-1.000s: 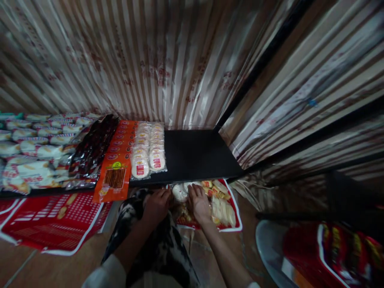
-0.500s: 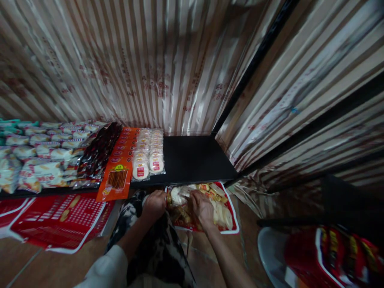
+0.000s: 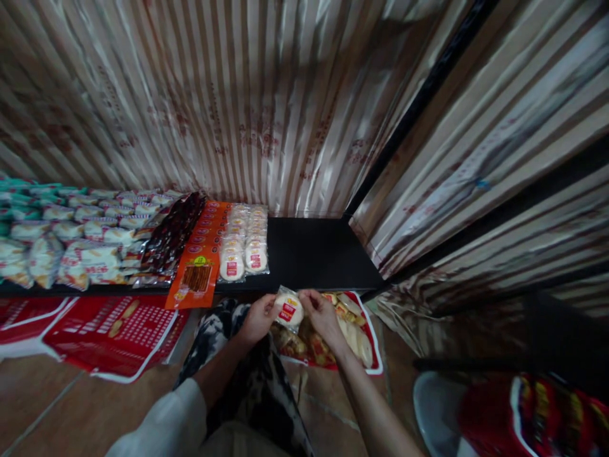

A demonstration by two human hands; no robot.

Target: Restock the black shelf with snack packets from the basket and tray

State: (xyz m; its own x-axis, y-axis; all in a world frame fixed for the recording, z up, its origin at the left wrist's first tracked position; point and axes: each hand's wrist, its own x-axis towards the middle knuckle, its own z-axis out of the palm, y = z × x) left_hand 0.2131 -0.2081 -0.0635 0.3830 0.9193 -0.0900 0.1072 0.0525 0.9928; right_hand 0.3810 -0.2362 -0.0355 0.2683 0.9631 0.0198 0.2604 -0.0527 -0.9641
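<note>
Between my two hands is a round white cracker packet (image 3: 288,310) in clear wrap with a red label, its face turned up toward me. My left hand (image 3: 259,317) pinches its left edge, and my right hand (image 3: 320,312) grips its right edge. Under both hands stands a red basket with a white rim (image 3: 379,355), holding snack packs in clear and gold wrappers. Just beyond, two rows of matching white cracker packets (image 3: 243,244) lie on the black shelf (image 3: 318,254).
Left along the shelf are orange snack packs (image 3: 200,254), dark red packs (image 3: 174,235) and white packs (image 3: 102,260). Red bags (image 3: 118,336) sit below. A black post (image 3: 419,114) and striped curtain (image 3: 266,108) stand behind; a grey tub (image 3: 435,406) is at right.
My right hand has come up out of the basket with a white cracker packet. My left hand has moved right and now holds its other edge. The view has shifted slightly.
</note>
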